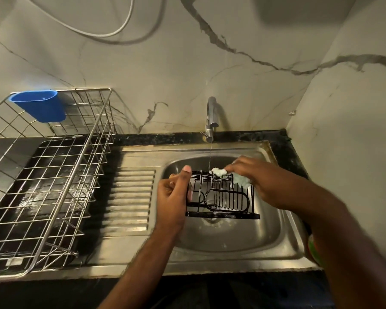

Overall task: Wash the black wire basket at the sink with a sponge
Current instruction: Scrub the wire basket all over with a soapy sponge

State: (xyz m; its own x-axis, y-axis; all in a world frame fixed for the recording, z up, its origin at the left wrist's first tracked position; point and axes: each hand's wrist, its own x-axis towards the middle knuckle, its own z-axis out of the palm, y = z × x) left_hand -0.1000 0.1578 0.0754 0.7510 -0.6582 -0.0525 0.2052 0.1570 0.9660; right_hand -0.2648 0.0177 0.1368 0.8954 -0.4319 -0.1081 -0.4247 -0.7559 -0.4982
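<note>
Two hands at work over the steel sink (274,239). Dish rack (42,186), largest: holds only a blue cup (39,105). Black wire basket (221,197), held above the drain: nothing inside. Left hand (174,192) grips its end; right hand (252,175) presses the soapy sponge (239,179). Best rubbed along each wire under the thin stream.

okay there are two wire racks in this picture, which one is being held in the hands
The black wire basket, held over the sink: the left hand grips its end while the right hand presses a sponge on it. The silver dish rack sits untouched.
</note>
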